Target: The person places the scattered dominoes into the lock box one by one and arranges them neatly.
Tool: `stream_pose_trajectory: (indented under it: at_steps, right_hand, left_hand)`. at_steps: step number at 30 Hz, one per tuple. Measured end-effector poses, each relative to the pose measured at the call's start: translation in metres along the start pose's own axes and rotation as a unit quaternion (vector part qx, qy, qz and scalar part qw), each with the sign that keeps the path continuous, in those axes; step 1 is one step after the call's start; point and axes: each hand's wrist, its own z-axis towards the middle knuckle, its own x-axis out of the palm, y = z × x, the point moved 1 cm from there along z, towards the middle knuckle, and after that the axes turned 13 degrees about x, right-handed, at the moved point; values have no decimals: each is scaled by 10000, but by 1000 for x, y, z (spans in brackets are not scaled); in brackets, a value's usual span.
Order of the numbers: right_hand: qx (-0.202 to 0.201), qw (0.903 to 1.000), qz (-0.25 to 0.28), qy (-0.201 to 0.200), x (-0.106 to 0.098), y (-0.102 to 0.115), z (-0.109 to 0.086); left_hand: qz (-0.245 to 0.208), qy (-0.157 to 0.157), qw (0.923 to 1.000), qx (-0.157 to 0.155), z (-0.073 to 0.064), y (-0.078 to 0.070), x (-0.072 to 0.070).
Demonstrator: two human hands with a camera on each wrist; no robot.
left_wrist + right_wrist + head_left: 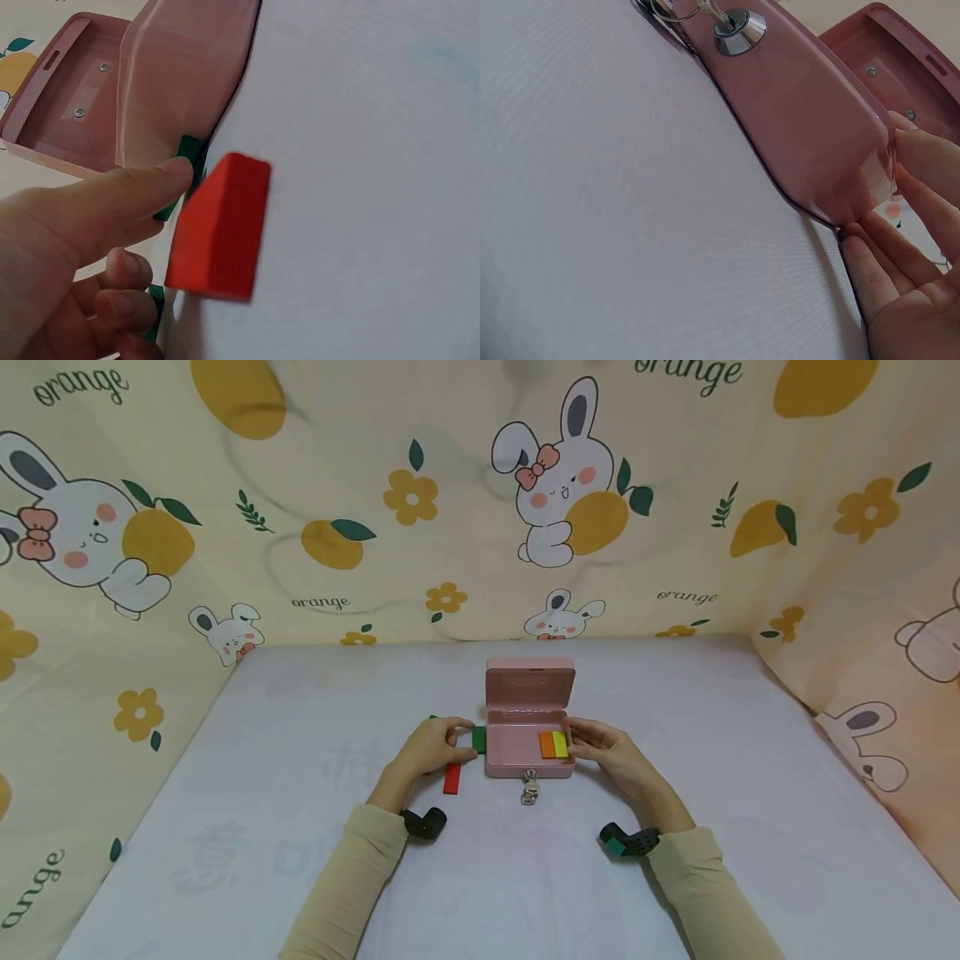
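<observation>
My left hand [438, 745] pinches a green block [479, 740] between thumb and fingers, close against the left wall of an open pink metal box [513, 772]. Just in front of that hand lies a red block [232, 232] on the table. Another green block [156, 309] shows partly behind the curled fingers. At the box's right side, my right hand [609, 752] holds the wall, its fingertips at the rim and lower edge. Inside the box, an orange block [547, 745] and a yellow block [560, 744] lie side by side at the right end.
The box's lid [529, 685] stands raised at the back. A key ring [530, 789] hangs from the front lock [739, 31]. White cloth covers the table [495, 877]. A printed curtain [450, 485] rises behind and at both sides.
</observation>
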Motion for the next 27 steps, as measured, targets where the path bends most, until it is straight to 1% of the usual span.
stream_pose_trajectory:
  at_steps: [4, 6, 9, 10, 13, 16, 17, 21, 25, 27]
  right_hand:
    - [16, 10000, -12, -13, 0, 0, 0]
    - [9, 10000, -23, -20, 0, 0, 0]
    - [-3, 10000, -15, -33, 0, 0, 1]
    - [-6, 10000, -5, -30, 0, 0, 1]
    - [-12, 10000, 49, -6, 0, -1, 1]
    - [-10, 10000, 71, 22, 0, 0, 1]
    - [-8, 10000, 67, 25, 0, 0, 1]
    - [15, 10000, 13, 20, 0, 0, 1]
    - [46, 10000, -46, -18, -1, -1, 1]
    - [57, 10000, -59, -29, -1, -1, 0]
  left_hand:
    - [-36, 31, 10000, -80, 0, 0, -1]
    - [-55, -8, 9999, -97, -1, -1, -1]
    - [-88, -111, 9999, -11, -1, -1, -3]
    - [-18, -133, 9999, 64, -1, -2, -4]
    - [81, -172, 9997, 143, -2, -6, -6]
    - [214, -179, 9996, 90, -1, -8, -8]
    - [194, -195, 9996, 41, -1, -7, -9]
    - [351, -243, 9991, 33, 1, -6, -11]
    - [466, -306, 9984, 137, 1, -6, -13]
    - [511, -354, 9978, 251, 0, -6, -14]
